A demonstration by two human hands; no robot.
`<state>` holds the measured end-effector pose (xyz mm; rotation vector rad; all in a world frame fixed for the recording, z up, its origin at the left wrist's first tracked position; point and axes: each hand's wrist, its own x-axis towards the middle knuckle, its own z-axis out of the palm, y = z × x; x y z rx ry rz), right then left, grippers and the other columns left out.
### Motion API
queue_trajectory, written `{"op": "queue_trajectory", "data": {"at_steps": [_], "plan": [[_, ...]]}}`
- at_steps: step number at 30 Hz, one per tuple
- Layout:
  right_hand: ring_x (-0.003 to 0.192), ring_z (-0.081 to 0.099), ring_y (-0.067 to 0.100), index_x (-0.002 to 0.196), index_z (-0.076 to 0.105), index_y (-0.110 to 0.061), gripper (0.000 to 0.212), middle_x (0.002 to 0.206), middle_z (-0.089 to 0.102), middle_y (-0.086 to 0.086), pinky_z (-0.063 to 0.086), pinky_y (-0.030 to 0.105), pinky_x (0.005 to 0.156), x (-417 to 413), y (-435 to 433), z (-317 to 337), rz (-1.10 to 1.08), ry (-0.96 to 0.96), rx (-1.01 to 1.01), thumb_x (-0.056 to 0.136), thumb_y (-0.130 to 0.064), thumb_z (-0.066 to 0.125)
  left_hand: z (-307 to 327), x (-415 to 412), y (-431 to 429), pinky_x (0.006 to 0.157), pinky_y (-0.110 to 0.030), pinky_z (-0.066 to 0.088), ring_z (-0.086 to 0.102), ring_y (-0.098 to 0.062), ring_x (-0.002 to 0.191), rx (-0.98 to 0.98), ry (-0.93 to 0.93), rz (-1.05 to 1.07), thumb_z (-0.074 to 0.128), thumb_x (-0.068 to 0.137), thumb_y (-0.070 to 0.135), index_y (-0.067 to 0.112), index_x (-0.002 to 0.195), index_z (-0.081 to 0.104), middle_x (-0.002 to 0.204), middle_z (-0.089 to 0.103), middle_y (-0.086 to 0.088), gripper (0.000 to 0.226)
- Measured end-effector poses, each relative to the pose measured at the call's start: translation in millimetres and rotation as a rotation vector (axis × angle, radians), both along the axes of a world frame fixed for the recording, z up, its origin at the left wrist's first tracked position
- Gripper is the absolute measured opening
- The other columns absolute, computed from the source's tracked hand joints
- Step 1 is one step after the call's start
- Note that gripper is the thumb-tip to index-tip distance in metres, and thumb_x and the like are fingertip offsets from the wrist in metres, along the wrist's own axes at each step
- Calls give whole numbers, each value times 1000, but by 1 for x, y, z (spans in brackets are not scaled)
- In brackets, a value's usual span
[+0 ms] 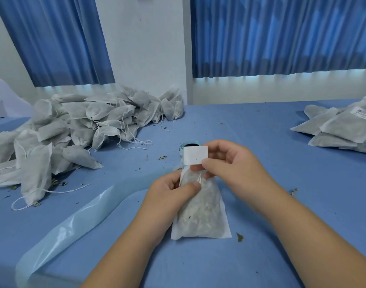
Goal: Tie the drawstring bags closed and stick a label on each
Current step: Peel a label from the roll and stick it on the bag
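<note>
The left grip (173, 190) pinches the neck of the bag (200, 213) lying toward the bench's (281, 163) near edge, the right grip (225, 163) pinches a label (195, 155) just above it, which should probably land flat on taut fabric, pressed outward.

Two hands (173, 191) (230, 163), two bag piles (74, 125) (340, 129)

Filled white bag (200, 213), blank label (195, 155) above

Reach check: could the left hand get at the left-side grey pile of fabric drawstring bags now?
Probably, once freed: the left hand grips a filled white fabric bag; nothing blocks the grey pile.
</note>
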<state>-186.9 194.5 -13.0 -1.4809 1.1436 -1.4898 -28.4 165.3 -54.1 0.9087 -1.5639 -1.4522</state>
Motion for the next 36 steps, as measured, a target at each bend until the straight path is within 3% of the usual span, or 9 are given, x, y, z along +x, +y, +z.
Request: {"op": "queue_trajectory", "data": {"at_steps": [3,8,15,20,23,26,28,32,36], "plan": [[82,72,13,91,67,-14,27,85,74,1,52,21,69,2,1,-4,-29,77,-39,89,9,53,0,3,-1,87,-46,51,69,-34,94,48,31,-50,64,77,20,12,101,74,107,69,-25,27],[86,70,10,86,69,-28,32,85,72,-9,55,26,78,2,7,-10,-126,337,-198,87,1,57,0,6,-4,81,-40,51,68,-30,89,110,94,-72,62,77,17,7,101,74,103,71,-24,29],[73,61,9,88,73,-13,19,83,68,-5,51,30,68,2,9,-16,-248,749,-483,81,1,63,0,7,-7,75,-30,55,69,-26,88,180,191,-109,64,77,14,6,103,75,98,73,-17,30],[75,65,15,90,74,-15,22,88,68,-4,54,36,63,2,12,-15,-226,899,-523,80,-3,59,5,8,-4,88,-36,52,67,-29,99,215,260,-144,64,80,9,2,111,72,111,69,-24,32],[73,65,23,88,74,-14,22,88,69,-2,53,38,56,2,14,-15,-220,1028,-526,78,-3,58,10,3,-10,87,-30,52,66,-27,96,240,182,-103,50,91,0,-1,109,70,95,75,-14,27],[74,65,26,87,74,-12,20,92,69,-1,53,40,56,1,15,-15,-191,1116,-509,79,-4,58,8,4,-8,88,-37,48,63,-29,98,294,257,-104,50,88,21,3,119,68,102,71,-15,40],[79,66,25,93,75,-12,23,97,70,-1,54,40,60,-1,15,-15,-173,1136,-505,78,-2,60,6,7,-4,91,-42,48,64,-33,104,290,323,-94,58,82,30,3,120,68,115,68,-22,48],[99,62,18,116,72,-27,46,113,65,-6,51,32,83,-6,20,-21,-135,1015,-447,79,-4,56,2,10,-3,85,-39,55,68,-34,99,220,321,-48,65,78,15,5,115,71,113,69,-26,39],[104,57,2,97,76,-34,24,106,60,-20,40,12,86,-7,22,-23,-126,636,-233,82,-24,60,2,10,0,80,-36,58,70,-32,97,156,300,-29,67,78,17,11,115,72,110,72,-21,38]]}}
